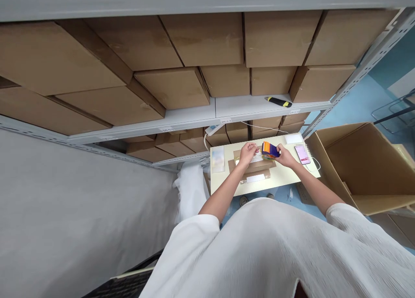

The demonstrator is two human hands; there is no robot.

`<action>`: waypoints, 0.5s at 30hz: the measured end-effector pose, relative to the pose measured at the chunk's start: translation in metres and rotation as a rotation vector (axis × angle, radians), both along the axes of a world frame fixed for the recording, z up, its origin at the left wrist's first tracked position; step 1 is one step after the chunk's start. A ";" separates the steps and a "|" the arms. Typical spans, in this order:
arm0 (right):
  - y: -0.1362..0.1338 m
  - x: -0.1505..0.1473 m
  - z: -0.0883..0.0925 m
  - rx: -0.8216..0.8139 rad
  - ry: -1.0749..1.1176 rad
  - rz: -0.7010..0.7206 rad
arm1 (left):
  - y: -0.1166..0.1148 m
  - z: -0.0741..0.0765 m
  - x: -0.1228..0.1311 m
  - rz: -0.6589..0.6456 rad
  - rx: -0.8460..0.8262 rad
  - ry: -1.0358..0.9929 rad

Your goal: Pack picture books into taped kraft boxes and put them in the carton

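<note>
My right hand (285,156) is wrapped round the handle of an orange and dark blue tape dispenser (269,149). It holds the dispenser over a brown cardboard box (259,165) on the small cream table (227,186). Left of the dispenser, my left hand (249,152) is closed in a pinch above the same box; what sits between its fingertips is too small to make out. Clear shiny tape and a white label (255,178) show on the cardboard in front.
A phone (302,154) and a white pad (293,138) lie on the table's right side, a clear packet (218,159) on its left. Shelves (240,107) of cartons rise behind, with a utility knife (279,102). A large open carton (366,172) stands right; white wrapping (191,190) is left.
</note>
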State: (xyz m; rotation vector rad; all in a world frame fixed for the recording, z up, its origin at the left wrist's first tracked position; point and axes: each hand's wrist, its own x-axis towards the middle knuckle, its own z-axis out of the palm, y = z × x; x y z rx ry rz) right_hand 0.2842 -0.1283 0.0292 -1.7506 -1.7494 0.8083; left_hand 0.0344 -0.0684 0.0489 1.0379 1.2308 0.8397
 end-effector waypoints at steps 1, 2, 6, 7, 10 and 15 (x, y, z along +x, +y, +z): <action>0.000 0.000 0.000 0.002 0.007 0.002 | 0.000 0.002 0.003 0.001 -0.005 0.006; -0.001 0.000 0.000 0.003 0.013 0.006 | 0.000 0.003 0.005 0.000 -0.007 0.019; -0.001 0.000 0.000 0.005 0.019 0.020 | 0.001 0.004 0.008 -0.008 0.006 0.048; -0.001 0.000 0.000 0.004 0.017 0.024 | 0.001 0.004 0.009 -0.005 0.008 0.044; 0.000 0.001 0.000 0.004 0.007 0.043 | 0.002 0.002 0.007 0.012 0.012 0.041; 0.003 -0.003 0.004 -0.017 -0.076 0.071 | 0.001 -0.002 -0.004 0.070 0.028 0.117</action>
